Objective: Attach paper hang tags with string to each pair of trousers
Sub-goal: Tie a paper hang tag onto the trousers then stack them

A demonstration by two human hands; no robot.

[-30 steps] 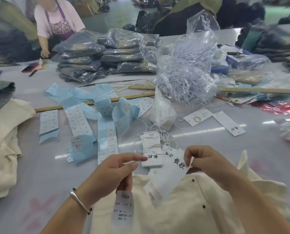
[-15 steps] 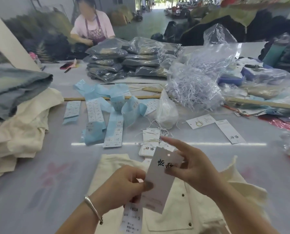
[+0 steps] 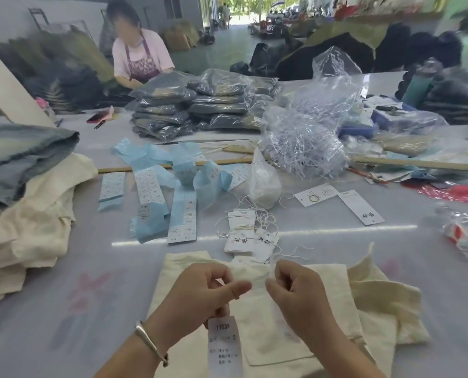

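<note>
- Head view, lower centre of frame: cream trousers (image 3: 287,331) spread flat on grey table (image 3: 96,263), waistband edge toward upper side, both hands working just above it.
- Progress, judged: tagging of this pair under way, not complete. White string (image 3: 275,259) rises from between the hands near the waistband; whether threaded through a loop or knotted cannot be told.
- Size tag (image 3: 224,347) with printed text hangs below left hand (image 3: 200,298), lower centre. Held there, not yet seen fixed to the cloth.
- Left hand: fingers curled, thumb extended toward the right, gripping top of size tag. Silver bangle (image 3: 149,339) on wrist.
- Right hand (image 3: 298,296): fingers curled, thumb and forefinger pinching the string near its lower end. Narrow pinch, wrist angled in from lower right.
- Hands close together, thumbs nearly meeting, apparently in position for a threading or tying step.
- Supply still waiting: stack of strung hang tags (image 3: 241,236) just above the trousers at centre; two loose tags (image 3: 339,200) at centre right.
- Remaining work, judged: heap of cream and grey garments (image 3: 28,208) at left edge, apparently untagged.
- Blue label strips (image 3: 162,197) at centre left; bagged dark garments (image 3: 200,110) at upper centre, probably finished stock.
- Bag of shredded plastic fasteners (image 3: 306,137) at upper right of centre; second person (image 3: 140,55) at upper left, not involved.
</note>
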